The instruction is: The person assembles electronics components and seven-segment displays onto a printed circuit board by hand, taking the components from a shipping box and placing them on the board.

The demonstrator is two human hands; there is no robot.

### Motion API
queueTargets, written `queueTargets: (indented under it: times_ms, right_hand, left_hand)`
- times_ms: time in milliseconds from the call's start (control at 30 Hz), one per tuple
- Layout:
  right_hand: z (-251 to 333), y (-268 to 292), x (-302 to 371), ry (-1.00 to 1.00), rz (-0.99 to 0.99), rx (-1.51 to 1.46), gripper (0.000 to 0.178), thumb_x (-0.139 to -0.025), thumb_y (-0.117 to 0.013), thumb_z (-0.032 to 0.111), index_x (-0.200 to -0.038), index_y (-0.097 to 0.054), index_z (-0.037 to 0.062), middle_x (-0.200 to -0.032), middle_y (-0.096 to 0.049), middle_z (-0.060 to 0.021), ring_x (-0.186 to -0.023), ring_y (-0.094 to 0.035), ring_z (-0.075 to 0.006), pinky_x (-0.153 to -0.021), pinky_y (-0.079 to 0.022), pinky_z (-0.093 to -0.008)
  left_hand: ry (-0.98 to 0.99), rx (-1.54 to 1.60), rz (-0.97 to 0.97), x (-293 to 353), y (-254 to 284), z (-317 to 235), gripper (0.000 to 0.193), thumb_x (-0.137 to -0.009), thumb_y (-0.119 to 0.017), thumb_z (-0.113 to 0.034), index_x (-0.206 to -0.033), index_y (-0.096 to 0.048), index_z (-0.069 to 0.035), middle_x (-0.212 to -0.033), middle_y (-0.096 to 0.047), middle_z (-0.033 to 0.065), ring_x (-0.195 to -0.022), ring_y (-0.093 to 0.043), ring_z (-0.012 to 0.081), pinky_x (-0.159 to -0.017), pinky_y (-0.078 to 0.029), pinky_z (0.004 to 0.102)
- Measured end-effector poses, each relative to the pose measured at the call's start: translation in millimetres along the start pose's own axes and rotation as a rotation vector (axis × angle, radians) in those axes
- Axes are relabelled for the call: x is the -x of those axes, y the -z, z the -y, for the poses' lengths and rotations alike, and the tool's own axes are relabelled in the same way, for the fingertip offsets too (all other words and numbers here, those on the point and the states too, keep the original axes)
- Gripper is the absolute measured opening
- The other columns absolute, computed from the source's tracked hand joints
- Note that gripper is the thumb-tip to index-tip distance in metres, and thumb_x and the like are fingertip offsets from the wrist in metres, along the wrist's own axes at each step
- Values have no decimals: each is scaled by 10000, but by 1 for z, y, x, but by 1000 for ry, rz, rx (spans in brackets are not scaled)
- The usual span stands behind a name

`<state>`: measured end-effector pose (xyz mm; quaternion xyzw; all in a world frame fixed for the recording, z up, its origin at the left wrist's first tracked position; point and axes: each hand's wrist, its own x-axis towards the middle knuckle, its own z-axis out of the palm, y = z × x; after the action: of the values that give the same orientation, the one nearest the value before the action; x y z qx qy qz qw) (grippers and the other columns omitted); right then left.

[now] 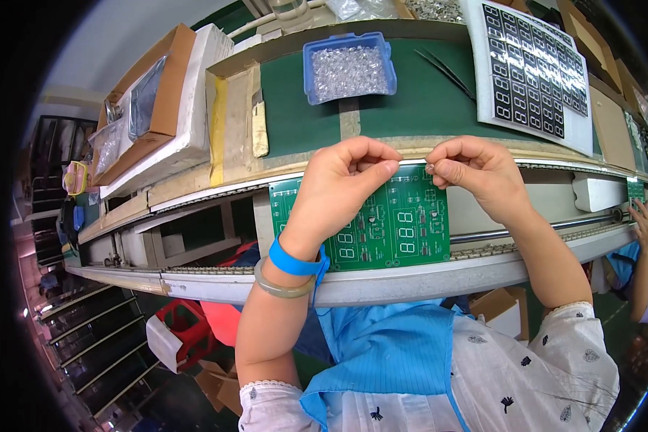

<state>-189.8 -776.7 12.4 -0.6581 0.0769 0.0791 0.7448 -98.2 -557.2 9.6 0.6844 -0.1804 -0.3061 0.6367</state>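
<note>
Pinching a small clear part above a green circuit board

Both hands meet over the far edge of the circuit board (391, 216), which lies across the rails (381, 290) of a line in front of the person. The right hand (482, 176) is nearly closed, thumb against curled fingers, with a small clear part (430, 168) between the tips. The left hand (345, 180) reaches across the board's left half, its thumb and forefinger drawn close together; whether anything sits between them, I cannot tell. A blue wristband (293, 261) and a pale bangle (284, 289) circle the left wrist.

White-outlined digit displays (407, 234) are seated on the near half of the board. Beyond it, on the green worktop (288, 101), stands a blue bin (310, 81) filled with clear pieces (349, 70). Dark tweezers (446, 75) lie to its right, beside a pale slab carrying rows of black display modules (529, 72). A pale-handled tool (259, 129) lies to the bin's left. Far right, a co-worker's hand (640, 216) touches another green board (635, 189).
</note>
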Motion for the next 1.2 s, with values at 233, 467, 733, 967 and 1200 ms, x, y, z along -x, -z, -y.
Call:
queueTargets:
  times_ms: [233, 467, 733, 967, 1200]
  right_hand:
    - [-3, -3, -1, 222, -37, 351, 157, -903, -696, 61, -1051, -723, 19, -895, -704, -40, -836, -647, -120, -746, -528, -265]
    - [-1, -6, -8, 603, -12, 984, 239, -809, -700, 28, -1043, -713, 76, -878, -678, -74, -841, -620, -285, -771, -486, -390]
    - [-2, -9, -7, 620, -4, 1094, 290, -813, -700, 44, -1099, -685, 91, -860, -670, -53, -839, -618, -251, -746, -441, -378]
    - [-2, -11, -6, 620, -19, 1108, 337, -818, -685, 46, -1150, -633, 78, -832, -673, -21, -853, -626, -238, -753, -436, -378]
    - [-3, -16, -5, 623, -28, 1131, 361, -811, -693, 47, -1165, -627, 73, -857, -686, -38, -861, -633, -246, -757, -439, -383]
  left_hand:
    - [-24, -39, 18, 1, -1, 1, 140, -913, -708, -57, -1041, -710, -1, -930, -691, -2, -835, -607, 46, -745, -494, 189]
    - [-28, -77, 22, 1, -5, 1, 145, -902, -704, -35, -1041, -713, 4, -929, -695, 7, -841, -617, 50, -752, -505, 194]
    - [-136, -264, -45, 3, -9, 0, 155, -869, -704, -10, -1024, -707, -10, -845, -661, -13, -746, -567, 33, -651, -457, 179]
    - [-174, -338, -50, 2, -9, 0, 76, -847, -704, -3, -913, -669, -20, -791, -637, -28, -690, -523, 22, -587, -411, 182]
    - [-220, -371, -59, 2, -10, 5, 66, -842, -701, 4, -889, -663, -24, -765, -627, -26, -667, -508, 25, -570, -400, 192]
